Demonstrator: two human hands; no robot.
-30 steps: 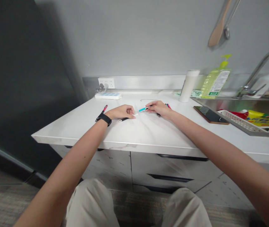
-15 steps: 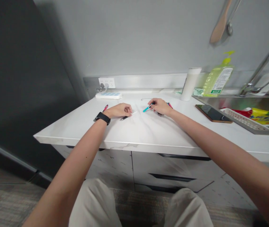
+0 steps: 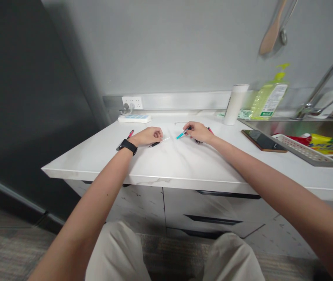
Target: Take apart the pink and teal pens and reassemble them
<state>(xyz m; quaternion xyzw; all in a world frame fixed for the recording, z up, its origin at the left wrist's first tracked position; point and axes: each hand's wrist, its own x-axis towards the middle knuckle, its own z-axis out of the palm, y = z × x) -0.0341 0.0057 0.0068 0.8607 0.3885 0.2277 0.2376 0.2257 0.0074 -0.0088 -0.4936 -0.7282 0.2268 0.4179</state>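
Note:
My left hand [image 3: 149,136] is at the middle of the white counter, fingers curled and fingertips at a slim pen [image 3: 154,144]. That pen has a black end towards me and a white end pointing right. Opposite it, my right hand [image 3: 199,131] pinches a teal pen [image 3: 181,135], its teal end slanting down to the left. A red-and-black pen [image 3: 130,134] lies beyond my left wrist, partly covered. Under and behind my right hand, a red item [image 3: 210,129] and a dark item [image 3: 198,141] show only in part.
A power strip [image 3: 135,118] lies at the back left below a wall socket [image 3: 132,102]. To the right stand a white bottle [image 3: 236,104] and a yellow-green pump bottle [image 3: 270,97]. A phone [image 3: 263,140] lies beside the sink's perforated tray [image 3: 298,148].
The fingers of my left hand have shifted slightly up at the black-and-white pen. My right hand keeps the teal pen almost in the same place.

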